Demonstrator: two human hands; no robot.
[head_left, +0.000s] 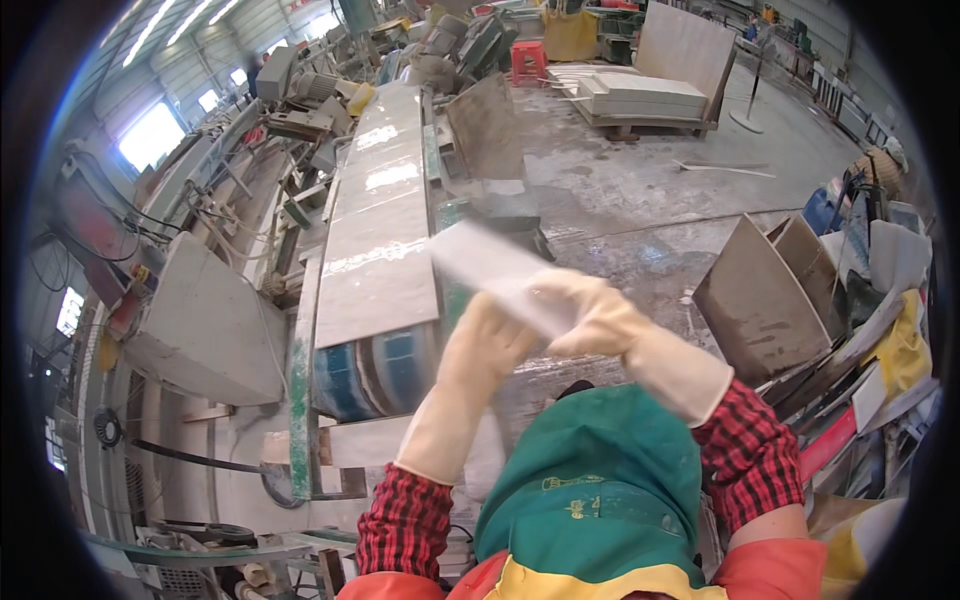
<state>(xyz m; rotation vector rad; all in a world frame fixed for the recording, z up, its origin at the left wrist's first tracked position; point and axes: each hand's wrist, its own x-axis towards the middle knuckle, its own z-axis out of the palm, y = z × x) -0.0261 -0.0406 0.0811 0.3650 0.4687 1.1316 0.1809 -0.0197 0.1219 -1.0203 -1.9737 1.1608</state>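
Observation:
Both my hands wear long cream rubber gloves over red-and-black checked sleeves. Between them is a whitish flat strip [485, 262], perhaps cut stone or tile, smeared by motion and tilted up toward the far left. My right hand [585, 312] is closed around its near end. Beside it, my left hand [490, 335] has its fingers against the strip's lower side; they look closed on it, though partly hidden. Just left of the strip, wet grey-white slabs [375, 270] lie in a row on a conveyor, whose blue roller end [380, 375] faces me.
A tilted pale panel [215, 320] stands left of the conveyor. Brown boards [765, 285] lean at the right, near scrap pieces and a yellow cloth [903, 345]. Farther off, a pallet holds stacked white slabs [645, 97], near a red stool [528, 62]. Thin strips [725, 168] lie on the floor.

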